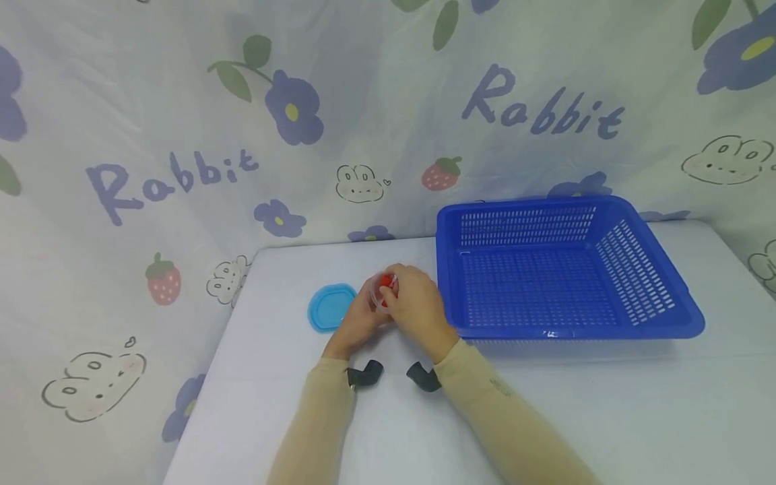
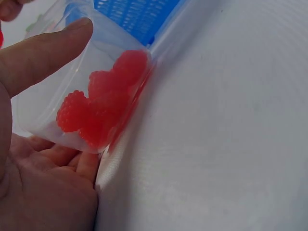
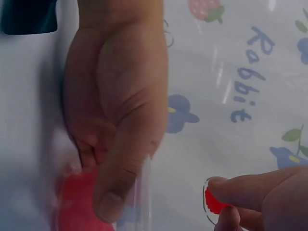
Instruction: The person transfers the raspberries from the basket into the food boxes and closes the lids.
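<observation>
My left hand grips a clear plastic tub, its thumb along the near side and other fingers beneath. Several red raspberries lie clustered against the bottom of the tub, which leans over in the left wrist view. Between thumb and fingertips, my right hand pinches one red raspberry, seen beside the tub in the right wrist view. From the head, the right hand covers part of the tub's mouth. A light blue lid lies on the table just left of the left hand.
A large blue plastic basket with slotted walls stands on the white-covered table, close to the right hand. Behind it hangs a printed curtain. Dark curved pieces stick out at both wrists.
</observation>
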The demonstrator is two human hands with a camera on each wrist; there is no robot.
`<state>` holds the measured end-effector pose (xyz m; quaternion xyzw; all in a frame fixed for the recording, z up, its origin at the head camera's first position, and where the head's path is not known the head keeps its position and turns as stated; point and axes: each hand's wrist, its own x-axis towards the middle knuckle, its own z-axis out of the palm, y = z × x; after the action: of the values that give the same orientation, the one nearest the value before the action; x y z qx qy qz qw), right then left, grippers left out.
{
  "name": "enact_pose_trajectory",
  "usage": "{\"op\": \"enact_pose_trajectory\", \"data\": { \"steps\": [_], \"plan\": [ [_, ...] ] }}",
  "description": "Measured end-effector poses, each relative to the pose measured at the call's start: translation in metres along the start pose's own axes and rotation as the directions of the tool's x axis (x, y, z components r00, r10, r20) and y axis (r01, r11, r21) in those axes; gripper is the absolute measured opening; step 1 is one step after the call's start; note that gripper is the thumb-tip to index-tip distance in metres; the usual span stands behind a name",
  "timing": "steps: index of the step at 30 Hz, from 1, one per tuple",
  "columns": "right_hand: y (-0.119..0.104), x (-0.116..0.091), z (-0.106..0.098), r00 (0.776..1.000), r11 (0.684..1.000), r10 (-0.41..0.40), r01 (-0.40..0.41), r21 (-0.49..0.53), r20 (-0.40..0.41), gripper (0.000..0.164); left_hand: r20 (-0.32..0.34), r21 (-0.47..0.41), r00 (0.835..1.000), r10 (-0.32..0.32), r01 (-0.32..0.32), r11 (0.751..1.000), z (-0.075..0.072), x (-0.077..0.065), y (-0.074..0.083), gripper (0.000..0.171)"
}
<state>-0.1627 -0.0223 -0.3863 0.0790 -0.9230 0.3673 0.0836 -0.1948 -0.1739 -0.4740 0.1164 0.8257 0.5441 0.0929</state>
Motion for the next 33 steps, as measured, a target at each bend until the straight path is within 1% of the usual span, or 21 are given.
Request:
{"op": "enact_pose_trajectory", "data": {
  "steps": [2,7,12,15,19,22,25,27,31,33],
  "plan": [
    [0.0,0.0,0.005,1.0,1.0,-0.001,0.001,-0.029,0.003,0.026,-0.002,0.003,1.0,0.001,-0.001,1.0,0.0,0.0,0.0,0.082],
    [0.006,-0.001,0.019,1.0,0.999,0.01,-0.01,-0.032,0.0,0.024,0.004,-0.008,1.0,0.028,-0.028,1.0,0.0,0.0,0.0,0.079],
    [0.011,-0.003,0.028,0.999,0.999,-0.002,0.001,-0.037,-0.04,0.023,0.018,-0.007,1.0,0.022,-0.022,1.0,-0.001,0.001,0.003,0.078],
    [0.013,-0.003,0.03,0.998,0.999,-0.009,0.006,-0.043,-0.061,0.022,0.031,-0.004,0.999,0.023,-0.023,1.0,-0.002,-0.003,0.016,0.08],
    [0.013,-0.003,0.03,0.998,0.999,0.008,-0.011,-0.044,-0.062,0.022,0.046,-0.001,0.999,0.013,-0.013,1.0,-0.003,-0.01,0.033,0.08],
    [0.013,-0.003,0.03,0.998,0.999,0.019,-0.021,-0.04,-0.059,0.022,0.047,-0.003,0.999,0.0,0.0,1.0,-0.003,-0.011,0.035,0.081],
    [0.013,-0.003,0.031,0.998,0.999,0.016,-0.018,-0.03,-0.063,0.023,0.041,-0.01,0.999,0.013,-0.012,1.0,-0.003,-0.011,0.033,0.082],
    [0.013,-0.004,0.031,0.997,1.0,0.011,-0.012,-0.019,-0.07,0.024,0.034,-0.022,0.999,0.014,-0.013,1.0,-0.003,-0.009,0.026,0.082],
    [0.014,-0.005,0.031,0.996,1.0,0.002,-0.001,0.003,-0.084,0.027,0.011,-0.015,1.0,0.008,-0.008,1.0,-0.001,-0.003,0.009,0.084],
    [0.015,-0.005,0.031,0.996,1.0,-0.002,0.002,0.005,-0.088,0.026,0.0,-0.006,1.0,0.008,-0.008,1.0,0.0,-0.001,0.004,0.084]
  ]
}}
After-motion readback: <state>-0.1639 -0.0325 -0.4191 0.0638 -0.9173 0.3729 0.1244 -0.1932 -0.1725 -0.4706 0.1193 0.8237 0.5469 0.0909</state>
